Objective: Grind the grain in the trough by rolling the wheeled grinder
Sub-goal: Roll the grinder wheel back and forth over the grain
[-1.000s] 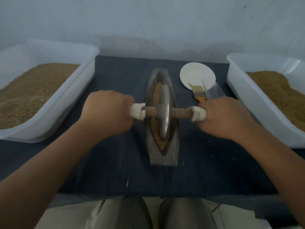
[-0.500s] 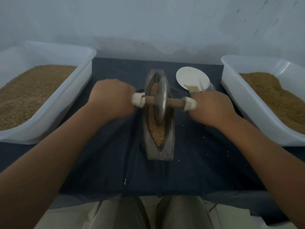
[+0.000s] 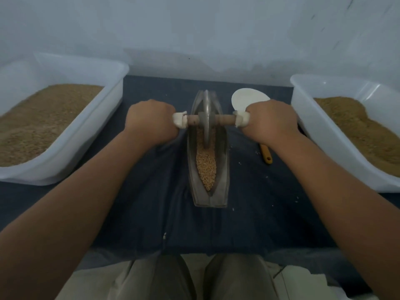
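1. Wheeled grinder (image 3: 206,120) is held in two closed fists. The left hand (image 3: 151,124) wraps the nine-o'clock end of its axle and the right hand (image 3: 272,122) the three-o'clock end, each over white padding.
2. Its metal wheel stands upright in the trough (image 3: 222,174), towards twelve o'clock.
3. Grain (image 3: 206,165) towards six o'clock shows whole, pale kernels and no flour, so grinding seems early, with many passes left.
4. Trough runs twelve-to-six on the dark cloth (image 3: 140,202), between the left tub (image 3: 104,131) and the right tub (image 3: 307,126).
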A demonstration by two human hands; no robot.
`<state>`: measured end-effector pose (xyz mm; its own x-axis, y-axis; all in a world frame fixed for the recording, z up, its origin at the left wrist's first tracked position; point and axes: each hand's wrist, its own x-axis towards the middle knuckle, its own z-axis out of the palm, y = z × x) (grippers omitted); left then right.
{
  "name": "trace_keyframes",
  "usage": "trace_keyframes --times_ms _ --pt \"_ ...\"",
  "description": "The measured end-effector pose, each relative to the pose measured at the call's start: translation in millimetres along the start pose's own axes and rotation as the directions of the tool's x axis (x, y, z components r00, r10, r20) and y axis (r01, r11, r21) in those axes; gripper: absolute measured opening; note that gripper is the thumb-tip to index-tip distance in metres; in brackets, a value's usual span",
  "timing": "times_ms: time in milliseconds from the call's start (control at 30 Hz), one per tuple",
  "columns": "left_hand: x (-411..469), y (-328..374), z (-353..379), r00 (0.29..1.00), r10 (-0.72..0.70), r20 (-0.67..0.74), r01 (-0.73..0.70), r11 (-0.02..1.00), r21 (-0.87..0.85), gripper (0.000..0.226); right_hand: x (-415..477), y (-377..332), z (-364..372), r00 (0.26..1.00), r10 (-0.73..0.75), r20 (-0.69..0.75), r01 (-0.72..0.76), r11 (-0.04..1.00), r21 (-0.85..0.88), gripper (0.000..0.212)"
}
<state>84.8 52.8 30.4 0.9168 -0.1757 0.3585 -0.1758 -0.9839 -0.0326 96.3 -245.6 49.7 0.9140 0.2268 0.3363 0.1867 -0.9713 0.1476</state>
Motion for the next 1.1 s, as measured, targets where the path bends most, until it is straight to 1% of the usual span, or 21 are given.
trace_keyframes --times_ms 67,133,200,233,300,400,467,533,633,700,767,833,867,900,967,1033,1100 --pt "-19 -2 -8 0.999 0.042 0.026 -0.043 0.999 0.026 0.038 -23 2 -9 0.998 -0.041 0.038 0.041 0.999 0.003 0.043" --pt "-44 -5 -15 0.994 0.111 -0.019 -0.109 0.991 0.072 0.037 -52 4 -15 0.995 -0.083 0.048 0.082 0.996 0.038 0.047" --pt "-65 -6 -20 0.981 0.176 -0.082 -0.165 0.979 0.123 0.048 -72 7 -19 0.992 -0.088 0.091 0.077 0.989 0.124 0.051" --pt "-68 -5 -21 0.976 0.187 -0.108 -0.171 0.975 0.145 0.052 -75 8 -16 0.991 -0.082 0.107 0.066 0.987 0.148 0.052" --pt "-58 -3 -19 0.977 0.184 -0.107 -0.165 0.972 0.17 0.05 -69 7 -5 0.996 -0.053 0.073 0.044 0.992 0.121 0.055" --pt "-14 3 -13 0.996 0.084 -0.014 -0.082 0.991 0.108 0.032 -35 2 14 0.998 0.039 -0.057 -0.036 0.998 0.05 0.062" --pt "14 6 -15 0.999 0.045 0.011 -0.046 0.997 0.064 0.027 -9 2 21 0.995 0.088 -0.051 -0.085 0.994 0.068 0.065" --pt "26 8 -20 0.998 0.045 0.031 -0.047 0.997 0.053 0.029 5 3 20 0.995 0.104 0.012 -0.104 0.991 0.086 0.061" --pt "12 7 -26 0.994 0.085 0.063 -0.09 0.993 0.078 0.027 -12 7 10 0.993 0.059 0.099 -0.066 0.995 0.07 0.057" --pt "-17 3 -28 0.99 0.124 0.065 -0.131 0.986 0.108 0.029 -41 10 1 0.993 -0.005 0.115 -0.007 0.995 0.104 0.058" --pt "-49 -1 -28 0.986 0.168 0.012 -0.168 0.975 0.142 0.034 -67 13 -6 0.992 -0.057 0.114 0.038 0.986 0.159 0.057" --pt "-61 -3 -26 0.982 0.182 -0.056 -0.172 0.973 0.155 0.041 -75 15 -7 0.992 -0.079 0.098 0.062 0.984 0.169 0.053" --pt "-58 -3 -24 0.985 0.167 -0.049 -0.159 0.977 0.142 0.041 -72 14 -4 0.994 -0.079 0.073 0.068 0.987 0.144 0.053" --pt "-51 -2 -21 0.99 0.138 -0.014 -0.135 0.985 0.11 0.039 -66 12 -1 0.997 -0.068 0.04 0.064 0.993 0.099 0.052" --pt "-25 0 -13 0.997 0.061 0.055 -0.064 0.996 0.061 0.036 -42 7 10 0.999 -0.019 -0.042 0.019 1.0 0.002 0.05" --pt "2 1 -8 0.997 -0.002 0.076 -0.001 0.999 0.038 0.031 -13 4 16 0.996 0.011 -0.091 -0.012 1.0 -0.007 0.046" --pt "17 3 -5 0.997 -0.036 0.065 0.034 0.999 0.026 0.028 8 4 15 0.997 0.012 -0.077 -0.01 1.0 0.023 0.046"
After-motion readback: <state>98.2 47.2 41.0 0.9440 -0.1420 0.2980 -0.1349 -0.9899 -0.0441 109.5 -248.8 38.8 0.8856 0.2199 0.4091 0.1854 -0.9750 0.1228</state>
